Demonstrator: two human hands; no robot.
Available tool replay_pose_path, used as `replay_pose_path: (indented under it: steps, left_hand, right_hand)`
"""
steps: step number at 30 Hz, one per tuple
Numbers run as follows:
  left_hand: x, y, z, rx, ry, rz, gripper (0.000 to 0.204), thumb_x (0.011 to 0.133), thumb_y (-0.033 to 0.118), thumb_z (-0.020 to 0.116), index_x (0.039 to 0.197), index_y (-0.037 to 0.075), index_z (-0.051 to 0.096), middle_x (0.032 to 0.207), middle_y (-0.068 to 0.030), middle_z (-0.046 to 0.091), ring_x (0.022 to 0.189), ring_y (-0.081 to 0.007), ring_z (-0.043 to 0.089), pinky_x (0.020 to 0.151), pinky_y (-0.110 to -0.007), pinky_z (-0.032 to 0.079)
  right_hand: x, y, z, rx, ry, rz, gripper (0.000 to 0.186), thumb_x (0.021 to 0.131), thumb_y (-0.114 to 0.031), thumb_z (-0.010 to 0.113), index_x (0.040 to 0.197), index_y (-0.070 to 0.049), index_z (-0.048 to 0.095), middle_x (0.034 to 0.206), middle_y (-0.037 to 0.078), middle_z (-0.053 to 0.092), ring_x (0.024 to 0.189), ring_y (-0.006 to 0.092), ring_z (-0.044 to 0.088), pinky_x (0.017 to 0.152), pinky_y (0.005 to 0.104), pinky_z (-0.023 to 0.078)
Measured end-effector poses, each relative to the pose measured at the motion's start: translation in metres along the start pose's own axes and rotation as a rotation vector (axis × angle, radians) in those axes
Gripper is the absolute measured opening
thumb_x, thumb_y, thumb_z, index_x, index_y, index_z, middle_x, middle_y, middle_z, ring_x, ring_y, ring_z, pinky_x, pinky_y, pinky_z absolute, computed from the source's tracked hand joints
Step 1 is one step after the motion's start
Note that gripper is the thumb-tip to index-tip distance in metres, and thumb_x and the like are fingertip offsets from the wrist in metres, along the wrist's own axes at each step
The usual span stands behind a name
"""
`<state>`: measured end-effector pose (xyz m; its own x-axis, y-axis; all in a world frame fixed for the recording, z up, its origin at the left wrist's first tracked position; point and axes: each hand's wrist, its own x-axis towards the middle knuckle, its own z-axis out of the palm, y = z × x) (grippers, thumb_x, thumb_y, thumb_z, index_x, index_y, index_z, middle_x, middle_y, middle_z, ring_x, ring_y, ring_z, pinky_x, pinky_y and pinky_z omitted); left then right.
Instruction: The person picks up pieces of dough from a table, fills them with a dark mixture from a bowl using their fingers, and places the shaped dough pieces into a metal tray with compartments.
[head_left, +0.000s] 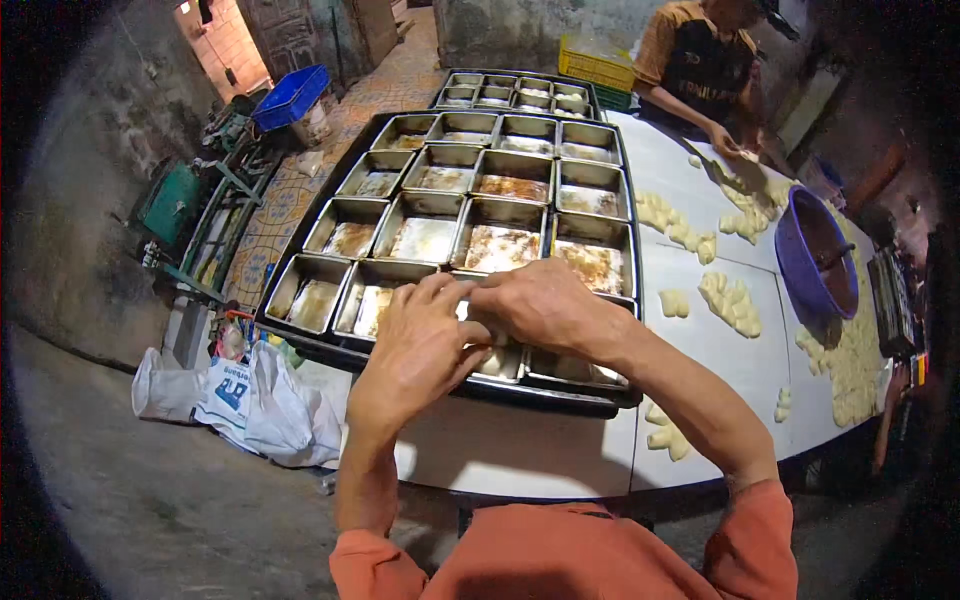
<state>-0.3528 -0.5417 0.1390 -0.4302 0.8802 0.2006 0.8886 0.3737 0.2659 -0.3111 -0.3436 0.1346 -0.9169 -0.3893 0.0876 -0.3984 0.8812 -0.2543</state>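
Note:
My left hand (415, 345) and my right hand (550, 305) meet over the near row of a large set of rectangular metal baking tins (420, 237). The fingers of both are curled in close together above a tin in that row. Whatever they hold is hidden behind the fingers and knuckles. Brown and greasy patches mark the insides of the tins, which sit in a dark tray (335, 345) on the white table. To the right, pale shaped dough pieces (730, 303) lie in clusters on the tabletop (600, 440).
Another tray of tins (515, 95) stands behind. A purple basin (815, 250) sits at the right beside more dough (855, 370). A co-worker (700, 65) handles dough at the far right. White sacks (270, 400), a green machine (170, 205) and a blue crate (290, 97) are at the left.

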Motion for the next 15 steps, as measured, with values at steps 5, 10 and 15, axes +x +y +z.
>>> replay_pose_path:
  steps: [5,10,15]
  left_hand:
    - [0.015,0.011,-0.005,-0.134,0.039,-0.045,0.023,0.078,0.019,0.078,0.097,0.01,0.069,0.116,-0.0095,0.063,0.113,-0.0311,0.056,0.101,-0.044,0.039]
    - [0.026,0.017,0.005,0.025,-0.205,-0.073,0.02,0.078,0.012,0.071,0.097,0.011,0.075,0.12,-0.0109,0.065,0.116,-0.0319,0.055,0.104,-0.045,0.036]
    - [-0.001,0.008,-0.003,-0.061,-0.195,-0.175,0.026,0.087,0.003,0.064,0.113,0.002,0.066,0.128,-0.0194,0.058,0.119,-0.035,0.054,0.105,-0.041,0.041]
  right_hand:
    - [-0.048,0.019,-0.021,0.133,0.442,-0.021,0.023,0.088,-0.015,0.064,0.11,-0.011,0.065,0.116,0.013,0.067,0.087,0.0356,0.071,0.073,0.0423,0.059]
    - [-0.186,0.066,-0.032,0.345,0.903,0.388,0.015,0.091,-0.008,0.07,0.105,-0.002,0.072,0.107,0.011,0.072,0.085,0.0131,0.067,0.065,0.0246,0.054]
    - [-0.382,0.113,0.043,-0.333,0.766,1.398,0.045,0.091,-0.033,0.069,0.126,-0.006,0.062,0.143,0.016,0.051,0.132,0.0333,0.047,0.105,0.046,0.043]
